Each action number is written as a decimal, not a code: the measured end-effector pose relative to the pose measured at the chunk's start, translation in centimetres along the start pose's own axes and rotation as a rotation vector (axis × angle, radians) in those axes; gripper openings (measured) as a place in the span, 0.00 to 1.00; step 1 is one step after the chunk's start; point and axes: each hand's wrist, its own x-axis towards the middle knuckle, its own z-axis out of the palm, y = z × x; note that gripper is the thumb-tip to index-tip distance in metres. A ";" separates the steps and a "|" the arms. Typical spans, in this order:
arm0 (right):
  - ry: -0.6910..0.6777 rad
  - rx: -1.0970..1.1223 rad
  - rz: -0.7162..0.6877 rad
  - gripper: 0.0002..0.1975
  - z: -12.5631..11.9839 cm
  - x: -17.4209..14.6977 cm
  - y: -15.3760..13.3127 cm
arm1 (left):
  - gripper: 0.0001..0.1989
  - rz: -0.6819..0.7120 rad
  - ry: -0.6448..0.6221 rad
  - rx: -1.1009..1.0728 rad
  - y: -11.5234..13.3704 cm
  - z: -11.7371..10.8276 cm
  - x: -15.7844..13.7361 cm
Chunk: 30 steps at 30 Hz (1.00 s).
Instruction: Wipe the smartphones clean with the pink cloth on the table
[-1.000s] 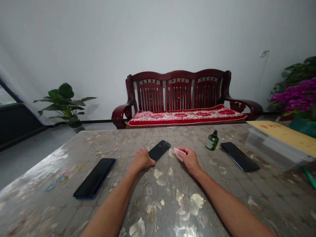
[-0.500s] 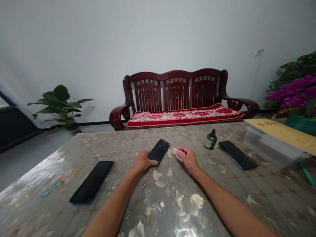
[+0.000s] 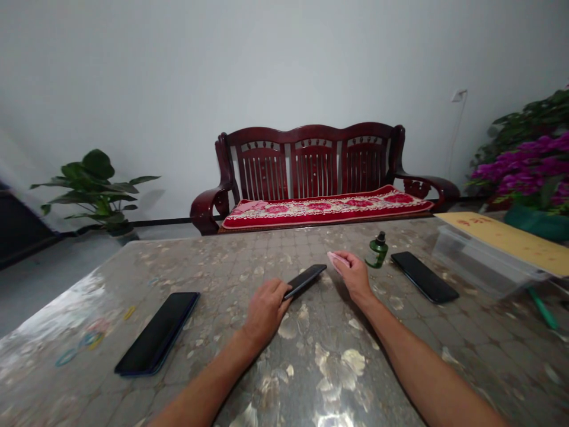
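My left hand [image 3: 267,308] is closed round the near end of a black smartphone [image 3: 306,280], which is tilted so that its screen shows at a slant. To the right of the phone, my right hand [image 3: 354,276] pinches a small folded pink cloth [image 3: 338,261] and does not touch the phone. A green bottle [image 3: 377,251] with a black top stands just beyond my right hand. Another black phone [image 3: 424,277] lies to the right of the bottle. On the left side lies a further dark phone [image 3: 157,333] with a blue edge, maybe stacked on another.
Several coloured rubber bands [image 3: 91,338] lie at the table's left. On the right a clear plastic box [image 3: 484,261] has a yellow sheet [image 3: 502,240] on top, with a green stick-like thing [image 3: 543,308] beside it. A wooden bench [image 3: 313,169] stands behind the table [image 3: 249,385].
My left hand has tilted the phone up and moved it a little to the right. My right hand, with the pink cloth, has shifted right and away from me. The view has turned slightly.
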 end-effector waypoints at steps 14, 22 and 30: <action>-0.182 -0.239 0.069 0.17 0.4 -0.7 1.3 | 0.18 -0.025 -0.115 -0.137 -0.6 1.7 -0.5; -0.205 -0.380 -0.042 0.12 0.4 -0.9 0.9 | 0.17 -0.022 -0.087 -0.156 -0.7 2.3 -0.6; -0.250 -0.712 -0.326 0.11 0.2 -1.2 1.0 | 0.16 -0.027 -0.083 -0.157 -0.4 2.4 -0.3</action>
